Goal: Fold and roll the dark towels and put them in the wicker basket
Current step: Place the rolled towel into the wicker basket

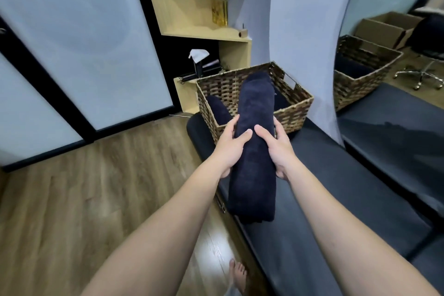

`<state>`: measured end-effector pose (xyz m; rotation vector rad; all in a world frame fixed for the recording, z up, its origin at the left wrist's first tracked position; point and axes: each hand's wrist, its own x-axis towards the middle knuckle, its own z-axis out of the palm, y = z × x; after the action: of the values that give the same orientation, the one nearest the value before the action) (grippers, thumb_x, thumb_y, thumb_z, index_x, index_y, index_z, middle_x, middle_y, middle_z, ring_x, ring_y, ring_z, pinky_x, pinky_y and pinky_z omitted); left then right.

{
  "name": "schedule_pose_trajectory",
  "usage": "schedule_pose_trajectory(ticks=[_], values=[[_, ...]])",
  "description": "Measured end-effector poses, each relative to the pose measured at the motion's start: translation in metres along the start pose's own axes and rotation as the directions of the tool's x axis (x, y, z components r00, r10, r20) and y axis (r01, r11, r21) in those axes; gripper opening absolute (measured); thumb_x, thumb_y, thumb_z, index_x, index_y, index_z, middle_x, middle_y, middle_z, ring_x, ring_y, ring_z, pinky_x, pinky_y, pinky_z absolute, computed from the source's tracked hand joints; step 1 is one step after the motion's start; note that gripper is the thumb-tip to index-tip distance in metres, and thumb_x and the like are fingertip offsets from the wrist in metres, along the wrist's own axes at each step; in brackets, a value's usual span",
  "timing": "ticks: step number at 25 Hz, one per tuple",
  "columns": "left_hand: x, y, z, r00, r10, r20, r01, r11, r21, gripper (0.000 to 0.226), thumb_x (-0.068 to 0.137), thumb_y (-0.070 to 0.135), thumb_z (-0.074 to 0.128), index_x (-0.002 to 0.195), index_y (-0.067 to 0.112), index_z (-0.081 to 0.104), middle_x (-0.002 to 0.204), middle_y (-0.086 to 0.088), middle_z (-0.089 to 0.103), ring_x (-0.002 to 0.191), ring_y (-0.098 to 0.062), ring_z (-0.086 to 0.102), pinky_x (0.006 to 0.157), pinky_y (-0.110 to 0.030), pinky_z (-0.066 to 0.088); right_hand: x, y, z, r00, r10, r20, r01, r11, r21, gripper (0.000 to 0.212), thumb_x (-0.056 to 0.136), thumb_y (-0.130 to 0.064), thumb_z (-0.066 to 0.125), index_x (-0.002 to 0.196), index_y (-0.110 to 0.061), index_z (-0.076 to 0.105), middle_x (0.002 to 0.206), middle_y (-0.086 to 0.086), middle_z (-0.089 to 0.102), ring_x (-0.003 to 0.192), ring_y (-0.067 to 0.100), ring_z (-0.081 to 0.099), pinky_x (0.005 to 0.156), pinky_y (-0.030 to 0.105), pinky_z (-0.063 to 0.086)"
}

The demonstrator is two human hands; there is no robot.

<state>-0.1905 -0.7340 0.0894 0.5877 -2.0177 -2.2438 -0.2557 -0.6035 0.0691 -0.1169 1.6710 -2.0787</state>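
Both hands clasped the rolled dark navy towel [252, 151] at its middle, the left hand [229, 149] and right hand [280, 151] wrapped round opposite sides. Its long axis pointed away from the person, far end already over the brown woven wicker basket [295, 113], where another rolled dark towel [217, 108] lay at the left.
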Motion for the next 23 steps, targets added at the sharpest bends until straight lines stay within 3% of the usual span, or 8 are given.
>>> schedule_pose_trajectory(ticks=[7, 14, 17, 20, 23], values=[[0.153, 0.060, -0.017, 0.999, 0.019, -0.048, -0.022, 0.999, -0.049, 0.060, 0.099, 0.022, 0.064, 0.151, 0.039, 0.039, 0.133, 0.004, 0.063, 0.116, -0.014, 0.066, 0.099, -0.038, 0.056, 0.158, -0.065, 0.018, 0.998, -0.042, 0.040, 0.044, 0.998, -0.049, 0.062, 0.089, -0.027, 0.078, 0.144, -0.037, 0.049, 0.128, -0.007, 0.069, 0.112, 0.015, 0.070, 0.097, 0.042, 0.057], [0.258, 0.073, -0.026, 0.992, 0.031, -0.122, -0.042, 0.995, -0.087, 0.058, 0.100, 0.024, 0.064, 0.150, 0.039, 0.039, 0.128, 0.006, 0.063, 0.115, -0.010, 0.064, 0.096, -0.034, 0.057, 0.271, -0.084, 0.022, 0.997, -0.032, 0.073, 0.039, 0.994, -0.101, 0.073, 0.085, -0.033, 0.082, 0.149, -0.035, 0.046, 0.135, -0.003, 0.065, 0.117, 0.015, 0.068, 0.099, 0.043, 0.056], [0.303, 0.075, -0.032, 0.990, 0.089, -0.105, -0.095, 0.994, -0.053, 0.060, 0.101, 0.018, 0.062, 0.153, 0.032, 0.036, 0.136, 0.006, 0.059, 0.117, -0.001, 0.062, 0.095, -0.027, 0.056, 0.315, -0.093, 0.027, 0.996, -0.081, 0.042, 0.087, 0.983, -0.163, 0.080, 0.079, -0.037, 0.084, 0.149, -0.034, 0.045, 0.136, -0.006, 0.064, 0.119, 0.011, 0.066, 0.101, 0.039, 0.055], [0.341, 0.079, -0.036, 0.975, 0.192, -0.116, -0.192, 0.981, 0.004, 0.063, 0.100, 0.010, 0.061, 0.154, 0.026, 0.032, 0.147, 0.003, 0.051, 0.112, 0.015, 0.058, 0.087, -0.015, 0.053, 0.355, -0.096, 0.030, 0.990, -0.138, -0.012, 0.132, 0.966, -0.224, 0.071, 0.086, -0.029, 0.080, 0.148, -0.033, 0.045, 0.138, -0.008, 0.062, 0.119, 0.005, 0.064, 0.101, 0.033, 0.054], [0.367, 0.056, -0.039, 0.977, 0.179, -0.120, -0.175, 0.984, 0.039, 0.070, 0.098, 0.012, 0.064, 0.154, 0.029, 0.025, 0.150, 0.002, 0.045, 0.125, 0.005, 0.052, 0.103, -0.023, 0.049, 0.381, -0.085, 0.032, 0.993, -0.121, -0.012, 0.109, 0.932, -0.345, 0.066, 0.088, -0.034, 0.079, 0.145, -0.031, 0.047, 0.133, -0.011, 0.063, 0.114, -0.002, 0.064, 0.094, 0.023, 0.055]])
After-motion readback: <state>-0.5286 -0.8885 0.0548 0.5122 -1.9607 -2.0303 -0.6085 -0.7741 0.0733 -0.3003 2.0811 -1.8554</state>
